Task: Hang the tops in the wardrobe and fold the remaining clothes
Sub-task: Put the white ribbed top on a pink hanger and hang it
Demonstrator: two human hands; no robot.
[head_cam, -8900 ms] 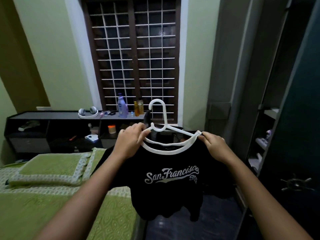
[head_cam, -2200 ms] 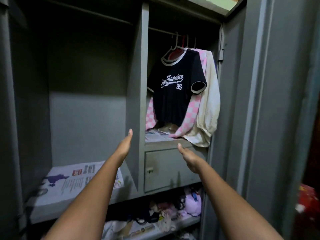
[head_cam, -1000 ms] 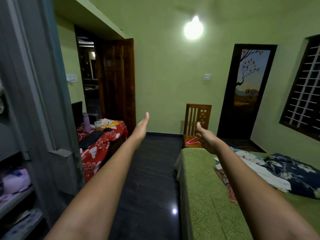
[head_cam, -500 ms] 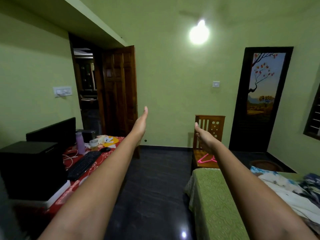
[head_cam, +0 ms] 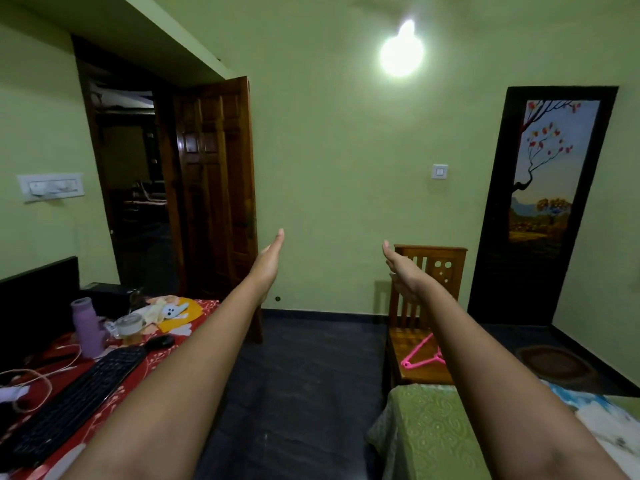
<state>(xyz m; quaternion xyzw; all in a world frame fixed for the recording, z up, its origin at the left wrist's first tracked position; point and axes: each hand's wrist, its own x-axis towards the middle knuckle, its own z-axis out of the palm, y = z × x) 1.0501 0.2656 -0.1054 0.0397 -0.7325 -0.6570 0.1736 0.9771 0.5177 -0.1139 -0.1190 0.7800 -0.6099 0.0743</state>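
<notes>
Hanger (head_cam: 420,358) partly hidden behind right forearm; left hand (head_cam: 269,259), right hand (head_cam: 401,271) spread, grip empty.

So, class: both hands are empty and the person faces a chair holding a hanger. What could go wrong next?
1. The pink hanger lies partly hidden behind the right forearm on the wooden chair, so a grab may fumble it.
2. The left hand and right hand reach ahead while the bed corner juts into the path; a shin could catch it.
</notes>
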